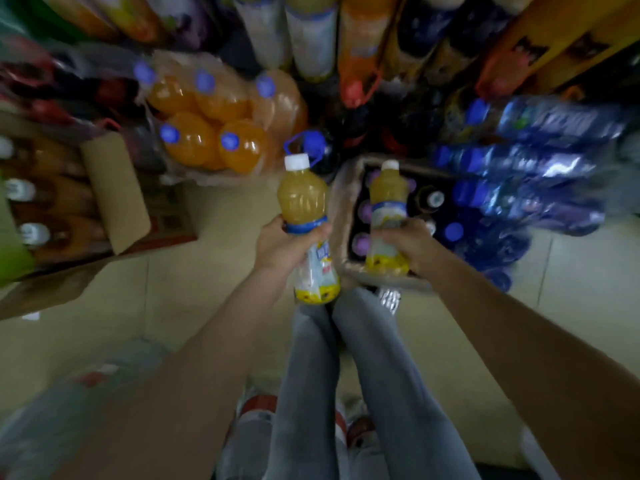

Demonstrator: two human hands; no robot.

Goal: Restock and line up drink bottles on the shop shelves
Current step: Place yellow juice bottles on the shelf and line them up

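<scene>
My left hand grips a yellow juice bottle with a white cap around its middle, held upright over the floor. My right hand grips a second yellow juice bottle of the same kind by its lower half, above an open cardboard tray holding several dark bottles with purple caps. The shelf beyond carries tall bottles, blurred.
A shrink-wrapped pack of orange drinks with blue caps stands on the floor at left centre. Blue-labelled water packs are piled at right. An open carton of brown bottles sits at the far left. My legs are below.
</scene>
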